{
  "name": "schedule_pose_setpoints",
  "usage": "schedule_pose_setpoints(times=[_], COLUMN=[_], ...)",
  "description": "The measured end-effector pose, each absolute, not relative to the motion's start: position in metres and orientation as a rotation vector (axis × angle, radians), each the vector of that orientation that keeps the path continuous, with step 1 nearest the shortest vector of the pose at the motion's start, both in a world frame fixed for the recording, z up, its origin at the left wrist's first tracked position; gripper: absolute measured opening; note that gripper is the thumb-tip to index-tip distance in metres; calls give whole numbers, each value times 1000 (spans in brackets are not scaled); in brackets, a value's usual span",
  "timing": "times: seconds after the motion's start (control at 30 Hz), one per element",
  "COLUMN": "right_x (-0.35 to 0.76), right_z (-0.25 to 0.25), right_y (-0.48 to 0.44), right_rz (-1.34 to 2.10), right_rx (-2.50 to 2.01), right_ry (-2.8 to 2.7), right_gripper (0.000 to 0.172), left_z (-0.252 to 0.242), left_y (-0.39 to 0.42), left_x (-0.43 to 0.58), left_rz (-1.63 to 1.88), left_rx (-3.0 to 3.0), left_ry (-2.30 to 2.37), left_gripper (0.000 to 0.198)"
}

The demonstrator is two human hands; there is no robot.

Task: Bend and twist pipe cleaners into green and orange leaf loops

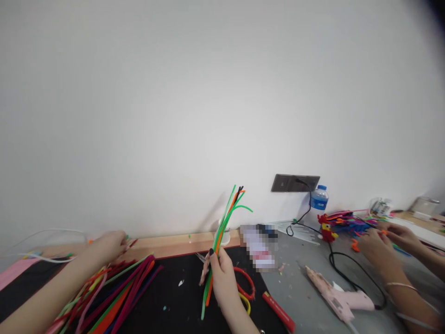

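Seemingly mid-sort, the right hand [222, 276] is clenched around a bundle of pipe cleaners [225, 218], held upright above the bench [302, 297]. The left hand [110, 244] rests at the far end of a loose pile of stems [118, 292]; whether it pinches one cannot be told from here. Adding another stem would call for a steady grip on the bundle. A co-worker's hands [377, 243] work near a glue gun [339, 299].

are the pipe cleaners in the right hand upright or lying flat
Upright, leaning slightly: the right hand grips the pipe cleaners low, tips pointing up.
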State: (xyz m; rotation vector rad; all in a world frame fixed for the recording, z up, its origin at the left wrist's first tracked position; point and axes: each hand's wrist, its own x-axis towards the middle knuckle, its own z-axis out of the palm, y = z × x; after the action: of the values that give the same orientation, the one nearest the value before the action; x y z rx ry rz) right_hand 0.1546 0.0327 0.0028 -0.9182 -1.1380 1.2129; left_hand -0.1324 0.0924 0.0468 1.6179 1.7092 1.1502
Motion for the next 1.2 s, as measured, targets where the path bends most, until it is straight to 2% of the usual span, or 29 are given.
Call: schedule_pose_setpoints(times=[0.17,0.3,0.4,0.53,0.63,0.7,0.87,0.97,1.07,1.2], right_x=[148,141,139,138,139,141,148,151,154,159], right_z=[2,2,-5,-11,-6,-2,-3,-7,-11,-16], right_y=[27,16,9,0,-7,-7,16,31,39,44], right_rz=[1237,1284,1316,1355,1378,1485,1834,1711,1544,1401], right_rx=[-919,-965,-1043,-1120,-1125,-1075,-910,-868,-819,-866], right_ry=[-1246,-1390,-1562,-1745,-1812,-1821,-1507,-1290,-1155,-938], right_gripper=[27,25,26,22,16,18,40,37,33,25], left_z=[58,76,83,78,70,67,57,44,27,12], left_y=[76,53,49,57,65,67,59,49,38,28], left_x=[-95,-30,5,18,9,0,-14,-9,1,12], left_rz=[1061,957,1073,1279,1260,1179,837,627,417,326], left_rx=[1807,1557,1294,1050,955,889,788,766,794,789], left_ry=[1685,1243,1077,894,859,837,797,797,810,887], left_gripper=[10,34,42,17,16,19,30,36,34,33])
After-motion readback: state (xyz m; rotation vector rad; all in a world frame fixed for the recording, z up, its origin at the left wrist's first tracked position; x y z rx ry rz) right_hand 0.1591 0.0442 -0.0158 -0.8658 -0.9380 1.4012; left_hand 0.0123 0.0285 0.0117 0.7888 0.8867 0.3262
